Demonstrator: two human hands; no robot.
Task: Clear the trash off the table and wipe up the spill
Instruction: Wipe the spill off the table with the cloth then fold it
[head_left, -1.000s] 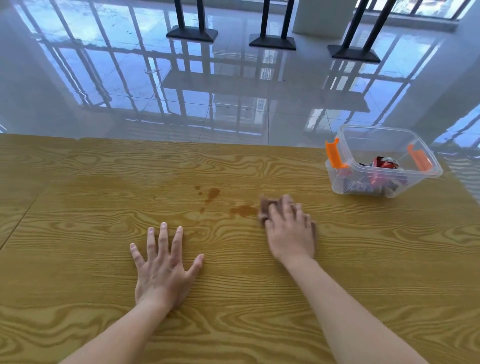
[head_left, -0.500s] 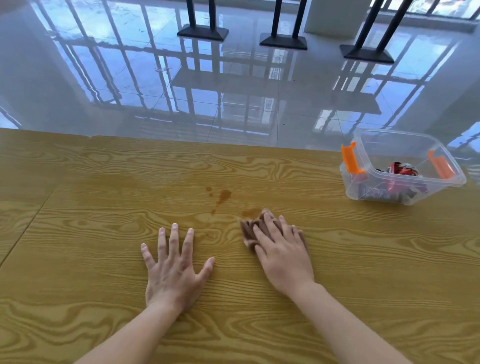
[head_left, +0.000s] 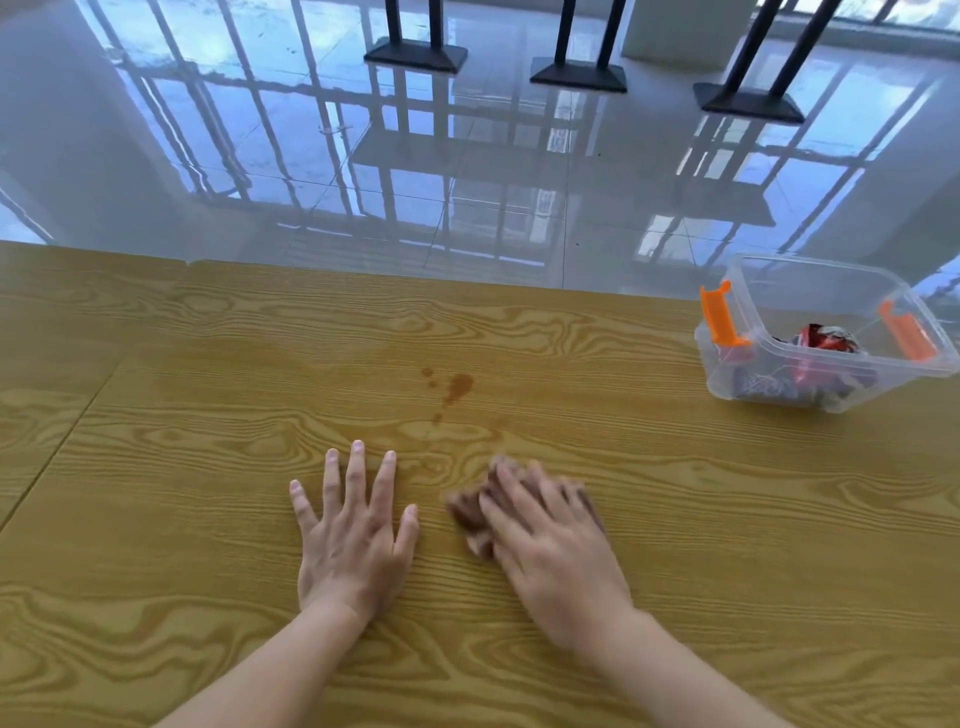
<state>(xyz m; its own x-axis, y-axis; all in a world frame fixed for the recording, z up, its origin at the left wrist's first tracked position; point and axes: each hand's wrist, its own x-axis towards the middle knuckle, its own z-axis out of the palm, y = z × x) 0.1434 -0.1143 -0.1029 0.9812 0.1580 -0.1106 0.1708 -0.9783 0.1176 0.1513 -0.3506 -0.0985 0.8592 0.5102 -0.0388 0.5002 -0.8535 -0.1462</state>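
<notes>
A brown spill (head_left: 457, 387) of a few drops marks the wooden table (head_left: 727, 519) in the middle. My right hand (head_left: 550, 545) presses flat on a brown cloth (head_left: 467, 514), below and slightly right of the drops; the hand and cloth are blurred. My left hand (head_left: 353, 530) lies flat on the table with fingers spread, just left of the cloth, holding nothing. A clear plastic bin (head_left: 826, 338) with orange clips stands at the right edge and holds crumpled red and dark wrappers (head_left: 826, 338).
The table's far edge runs across the middle of the view, with a glossy tiled floor beyond. Black table bases (head_left: 415, 54) stand on that floor. A seam (head_left: 67, 431) crosses the table on the left.
My right hand has dragged the cloth toward me and to the left, over the larger stain, which is now gone. The small drops further back remain. My left hand stays flat.
</notes>
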